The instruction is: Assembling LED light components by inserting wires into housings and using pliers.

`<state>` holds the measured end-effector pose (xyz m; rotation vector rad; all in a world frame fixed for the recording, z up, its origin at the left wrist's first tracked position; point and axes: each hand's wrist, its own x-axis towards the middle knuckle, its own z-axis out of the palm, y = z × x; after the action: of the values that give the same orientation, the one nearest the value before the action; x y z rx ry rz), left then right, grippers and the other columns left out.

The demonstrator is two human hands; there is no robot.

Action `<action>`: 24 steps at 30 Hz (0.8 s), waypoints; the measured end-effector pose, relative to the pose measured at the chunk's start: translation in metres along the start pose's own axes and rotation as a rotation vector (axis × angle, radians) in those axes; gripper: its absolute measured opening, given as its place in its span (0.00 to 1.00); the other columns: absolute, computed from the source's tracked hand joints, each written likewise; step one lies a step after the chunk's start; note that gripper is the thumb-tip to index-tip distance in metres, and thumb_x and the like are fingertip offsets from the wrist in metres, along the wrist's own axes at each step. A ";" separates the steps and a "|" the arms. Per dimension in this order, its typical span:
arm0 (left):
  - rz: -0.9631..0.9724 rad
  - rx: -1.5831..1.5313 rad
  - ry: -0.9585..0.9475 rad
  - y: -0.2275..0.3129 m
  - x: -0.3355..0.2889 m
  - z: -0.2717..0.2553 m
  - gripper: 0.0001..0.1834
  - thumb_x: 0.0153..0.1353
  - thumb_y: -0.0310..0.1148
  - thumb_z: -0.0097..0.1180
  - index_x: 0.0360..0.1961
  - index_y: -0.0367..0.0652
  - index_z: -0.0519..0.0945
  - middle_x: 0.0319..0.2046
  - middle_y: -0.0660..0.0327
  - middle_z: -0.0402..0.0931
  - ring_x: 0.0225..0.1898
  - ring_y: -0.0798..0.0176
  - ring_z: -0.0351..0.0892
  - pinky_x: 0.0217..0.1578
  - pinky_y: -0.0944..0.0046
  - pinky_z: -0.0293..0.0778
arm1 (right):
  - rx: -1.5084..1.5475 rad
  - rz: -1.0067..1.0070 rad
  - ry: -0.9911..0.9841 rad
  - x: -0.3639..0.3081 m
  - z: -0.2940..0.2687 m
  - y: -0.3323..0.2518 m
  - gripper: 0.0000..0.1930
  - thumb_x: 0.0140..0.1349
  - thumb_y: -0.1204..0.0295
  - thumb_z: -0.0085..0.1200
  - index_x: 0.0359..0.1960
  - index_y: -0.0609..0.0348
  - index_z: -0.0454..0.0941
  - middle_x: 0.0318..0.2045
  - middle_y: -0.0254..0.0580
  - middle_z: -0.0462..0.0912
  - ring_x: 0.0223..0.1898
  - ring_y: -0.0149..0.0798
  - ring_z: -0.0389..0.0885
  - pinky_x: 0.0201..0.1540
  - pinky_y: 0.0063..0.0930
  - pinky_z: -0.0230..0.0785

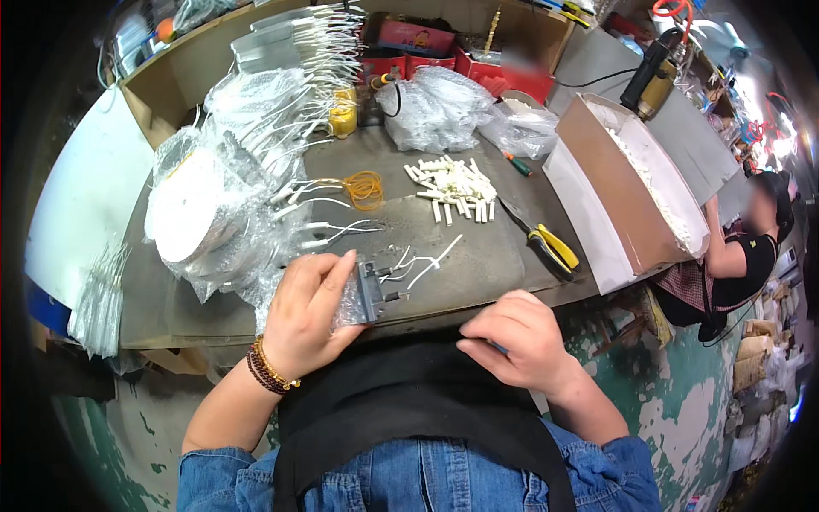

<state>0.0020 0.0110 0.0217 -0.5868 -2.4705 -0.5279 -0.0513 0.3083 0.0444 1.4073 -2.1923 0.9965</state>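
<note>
My left hand [309, 300] is closed round a part in bubble wrap [350, 303] at the table's front edge. The part has a dark flat end plate [369, 292] with two black studs pointing right, and thin white wires [418, 266] lie beside it. My right hand [519, 340] hovers just off the table edge, fingers curled and thumb drawn in; a small bluish spot shows between them, too small to name. Farther back lies a pile of short white tubes [452, 186]. Pliers with yellow and black handles [553, 249] rest to its right.
Bubble-wrapped parts with white leads [277, 111] and a white roll [183, 205] crowd the left. Yellow rubber bands [364, 189] and a screwdriver [518, 164] lie on the table. A cardboard box [614, 179] stands at the right. Beyond it a person [734, 264] sits.
</note>
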 end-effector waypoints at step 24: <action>0.069 -0.181 -0.123 0.020 0.028 -0.025 0.46 0.33 0.29 0.73 0.61 0.33 0.74 0.47 0.51 0.73 0.47 0.47 0.75 0.48 0.52 0.73 | -0.228 -0.253 0.078 0.030 0.023 0.032 0.15 0.54 0.70 0.66 0.44 0.50 0.84 0.19 0.27 0.69 0.19 0.31 0.70 0.24 0.29 0.59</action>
<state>0.0009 0.0239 0.0627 -0.7951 -2.5235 -0.7118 -0.0911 0.2803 0.0352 1.4662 -1.9415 0.6775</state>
